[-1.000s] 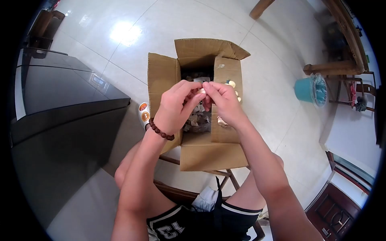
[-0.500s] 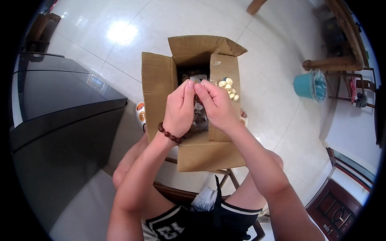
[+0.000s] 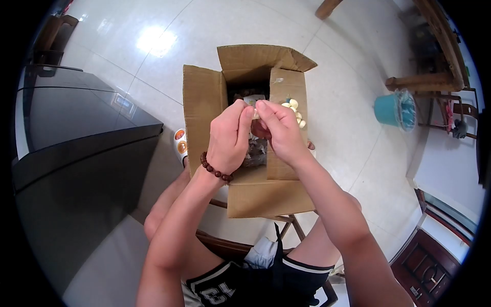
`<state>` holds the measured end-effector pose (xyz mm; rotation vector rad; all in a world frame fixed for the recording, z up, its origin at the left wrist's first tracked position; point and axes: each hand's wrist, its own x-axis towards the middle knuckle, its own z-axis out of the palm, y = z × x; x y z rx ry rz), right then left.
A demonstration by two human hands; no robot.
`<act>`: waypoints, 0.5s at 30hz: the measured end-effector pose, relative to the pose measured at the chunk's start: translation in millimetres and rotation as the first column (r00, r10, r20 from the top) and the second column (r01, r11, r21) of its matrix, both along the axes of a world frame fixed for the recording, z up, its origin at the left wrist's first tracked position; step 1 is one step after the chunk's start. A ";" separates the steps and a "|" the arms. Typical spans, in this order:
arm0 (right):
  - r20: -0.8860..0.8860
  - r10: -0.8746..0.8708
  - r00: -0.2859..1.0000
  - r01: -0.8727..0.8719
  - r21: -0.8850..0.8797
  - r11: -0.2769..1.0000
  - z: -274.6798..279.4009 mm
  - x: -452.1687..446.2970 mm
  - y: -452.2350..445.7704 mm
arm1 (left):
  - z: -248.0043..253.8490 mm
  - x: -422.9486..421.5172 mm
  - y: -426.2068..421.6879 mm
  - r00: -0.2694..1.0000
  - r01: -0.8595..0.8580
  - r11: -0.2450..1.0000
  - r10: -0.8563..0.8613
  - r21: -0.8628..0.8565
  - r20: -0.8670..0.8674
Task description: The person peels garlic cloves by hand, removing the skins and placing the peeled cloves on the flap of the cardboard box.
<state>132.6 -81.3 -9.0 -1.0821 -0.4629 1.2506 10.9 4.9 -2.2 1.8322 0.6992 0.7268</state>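
Note:
My left hand (image 3: pixel 228 132), with a brown bead bracelet (image 3: pixel 215 171) at its wrist, meets my right hand (image 3: pixel 281 130) above an open cardboard box (image 3: pixel 203 107). Both hands are closed, thumbs and fingertips pinching a small pale garlic clove (image 3: pixel 255 114) between them; fingers cover most of it. Several peeled, cream-coloured garlic cloves (image 3: pixel 300 123) lie on the box's right flap (image 3: pixel 284 166), just beyond my right hand. Inside the box, crumpled plastic and papery scraps (image 3: pixel 255 153) show below the hands, partly hidden by them.
A dark, glossy cabinet-like unit (image 3: pixel 92 138) stands to the left. At the right, a teal bin (image 3: pixel 387 110) with a clear liner sits on the tiled floor near wooden furniture (image 3: pixel 427 82). My legs are either side of the box, a slipper (image 3: pixel 180 140) beside it.
My hands have shifted slightly, with the right hand's fingers turned and a pale bit of the clove now showing between the fingertips. The view has moved a little.

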 end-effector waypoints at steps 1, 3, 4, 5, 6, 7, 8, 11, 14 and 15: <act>-0.001 -0.001 1.000 0.001 -0.002 1.000 0.8 0.7 -0.5 | -1.0 1.4 1.1 1.000 0.003 0.997 -0.005 0.080 0.020; -0.213 0.005 0.977 -0.002 0.015 1.000 1.8 4.7 -1.7 | -2.8 1.8 1.3 0.999 0.008 0.987 -0.015 0.158 0.042; -0.212 0.003 0.977 0.000 0.014 1.000 3.4 5.3 -2.3 | -3.8 -1.6 2.6 0.998 0.061 0.972 -0.058 -0.228 0.021; -0.076 -0.010 0.997 0.010 0.004 1.000 5.1 4.7 -3.0 | -4.8 -4.9 4.3 0.994 0.095 0.809 -0.105 -0.580 0.017; 0.061 -0.020 0.998 0.021 -0.006 1.000 5.8 4.5 -3.9 | -6.7 -7.7 7.4 0.994 0.097 0.808 -0.107 -0.582 0.017; 0.061 -0.021 0.998 0.022 -0.006 1.000 4.6 5.8 -5.1 | -8.8 -10.5 11.8 0.978 0.207 0.580 -0.098 -0.788 0.185; 0.109 -0.046 0.993 0.044 0.020 0.999 2.2 7.9 -6.6 | -10.1 -11.3 14.8 0.941 0.333 0.299 -0.037 -0.894 0.337; 0.124 -0.052 0.991 0.045 0.055 0.997 2.0 18.4 -8.9 | -7.8 -8.3 20.4 0.992 0.121 0.619 -0.103 -0.776 0.073; 0.104 -0.033 0.994 0.030 0.033 0.999 2.7 19.9 -7.7 | -2.9 -9.9 20.0 0.953 0.145 0.870 -0.250 -0.470 -0.168; 0.116 -0.032 0.993 0.032 0.001 0.999 2.6 19.6 -7.2 | -2.1 -10.2 20.1 0.911 0.191 0.938 -0.279 -0.288 -0.303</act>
